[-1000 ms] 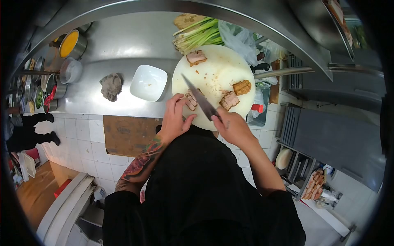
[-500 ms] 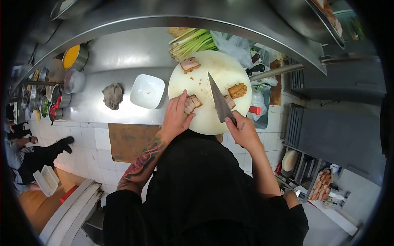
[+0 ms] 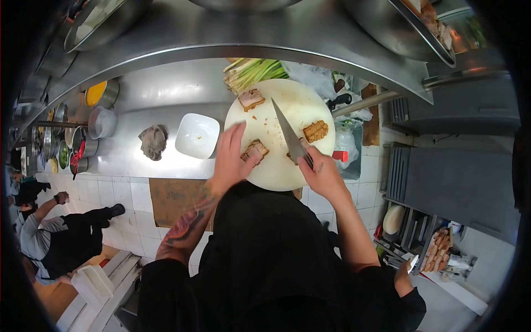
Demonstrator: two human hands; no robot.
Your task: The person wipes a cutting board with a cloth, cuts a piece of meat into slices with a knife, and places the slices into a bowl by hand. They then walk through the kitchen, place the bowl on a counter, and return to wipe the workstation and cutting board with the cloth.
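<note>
A large kitchen knife [image 3: 286, 130] is gripped by its handle in my right hand [image 3: 323, 174], its blade lying over the round white cutting board [image 3: 271, 174] and pointing away from me. Beneath the blade, a piece of pork belly is mostly hidden by the knife and hand. My left hand [image 3: 229, 155] is at the board's left edge, fingers stretched out, thumb close to a sliced piece of pork belly [image 3: 255, 150]. Another pork belly chunk [image 3: 251, 99] lies near the board's far left rim. To the right of the blade sits a browned, scored piece [image 3: 316, 131].
Left of the board stand a white square bowl [image 3: 197, 136] and a crumpled grey cloth [image 3: 153, 142]. Green onions [image 3: 254, 74] and a plastic bag [image 3: 312, 77] lie behind it. A steel shelf [image 3: 232, 41] overhangs the counter. Another person [image 3: 66, 238] is at far left.
My left hand has lifted away from the sliced pork belly, its fingers more spread. The knife stays in my right hand over the board. The person at left has shifted, an arm now raised.
</note>
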